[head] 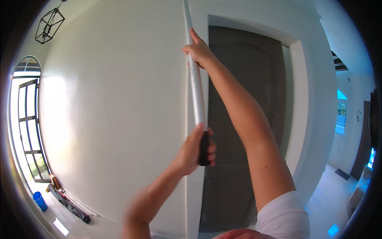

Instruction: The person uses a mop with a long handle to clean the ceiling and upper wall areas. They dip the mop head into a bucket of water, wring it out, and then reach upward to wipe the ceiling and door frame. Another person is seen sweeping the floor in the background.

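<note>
A long silvery metal pole (pixel 196 94) rises steeply in front of me and runs out of the top of the picture, so its far end is hidden. My left hand (pixel 192 149) is closed around the black grip (pixel 204 151) at its lower end. Higher up, with my arm stretched out, my right hand (pixel 197 52) holds the same pole, its thumb lying along the shaft. Behind the pole are a plain pale wall (pixel 119 98) and a dark brown door (pixel 238 179) set in a white recess.
At the far left, a dark bag (pixel 70 206) and thin rods lie along the wall's foot near a blue bin (pixel 40 200). A grilled door (pixel 29 119) stands there. A black cage lantern (pixel 49 25) hangs at upper left. A dark mat (pixel 342 174) lies on the right floor.
</note>
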The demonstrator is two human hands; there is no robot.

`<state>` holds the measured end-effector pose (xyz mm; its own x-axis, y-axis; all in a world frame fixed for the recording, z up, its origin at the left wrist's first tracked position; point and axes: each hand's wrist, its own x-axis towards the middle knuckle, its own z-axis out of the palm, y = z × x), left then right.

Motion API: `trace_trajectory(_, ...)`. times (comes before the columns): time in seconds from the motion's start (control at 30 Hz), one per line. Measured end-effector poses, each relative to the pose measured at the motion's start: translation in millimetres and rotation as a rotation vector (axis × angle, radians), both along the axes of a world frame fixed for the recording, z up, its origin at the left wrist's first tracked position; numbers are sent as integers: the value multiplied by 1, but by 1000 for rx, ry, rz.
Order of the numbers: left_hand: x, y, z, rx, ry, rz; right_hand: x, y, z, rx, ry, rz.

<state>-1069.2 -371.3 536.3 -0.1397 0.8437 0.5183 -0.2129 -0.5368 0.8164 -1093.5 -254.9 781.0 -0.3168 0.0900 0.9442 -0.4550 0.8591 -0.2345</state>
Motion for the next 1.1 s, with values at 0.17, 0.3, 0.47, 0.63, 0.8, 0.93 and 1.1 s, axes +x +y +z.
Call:
trace_trajectory(0.17, 109, 96, -8, 48, 32, -66, 129, 65, -18, -116, -75, -7)
trace_trajectory(0.3, 189, 145, -9, 20, 104, -150, 223, 124, -24, -133, -37, -69)
trace_trajectory(0.47, 246, 194, 3, -55, 217, -210, 310, 186, -22, -255, 17, -108)
trace_trajectory(0.63, 268, 213, 34, -124, 312, -207, 359, 216, -1, -321, 26, -146)
trace_trajectory(0.8, 258, 190, 43, -119, 269, -306, 353, 212, 8, -321, 37, 37)
trace_trajectory(0.93, 198, 147, 65, -88, 255, -248, 304, 192, 40, -290, 50, 21)
trace_trajectory(1.1, 107, 64, 95, 58, 62, -139, 209, 127, 87, -357, 107, -61)
